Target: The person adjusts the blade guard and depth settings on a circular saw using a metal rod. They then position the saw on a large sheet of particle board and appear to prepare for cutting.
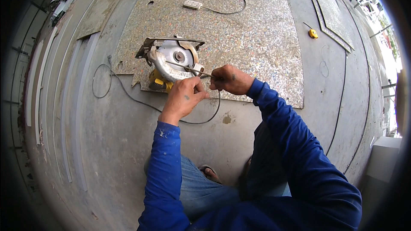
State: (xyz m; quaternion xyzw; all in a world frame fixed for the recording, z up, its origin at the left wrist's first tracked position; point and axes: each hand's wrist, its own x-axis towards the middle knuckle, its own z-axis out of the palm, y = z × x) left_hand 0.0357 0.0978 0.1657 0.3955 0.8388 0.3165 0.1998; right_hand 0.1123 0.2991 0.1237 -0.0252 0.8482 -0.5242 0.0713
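Observation:
A circular saw rests on its side at the near edge of a speckled board, with its grey blade guard facing up and yellow on its body. My right hand is closed around a thin metal rod. The rod's far end lies across the saw's guard, below the round hub, and its near end disappears in my fist. Close against the saw's near side is my left hand, fingers curled and thumb pointing right. Whatever its fingertips hold is hidden. The two hands nearly meet.
The speckled board lies on a concrete floor. A white socket block with a dark cable sits on it. The saw's cord loops in front. A yellow tape measure lies right; long strips lie left.

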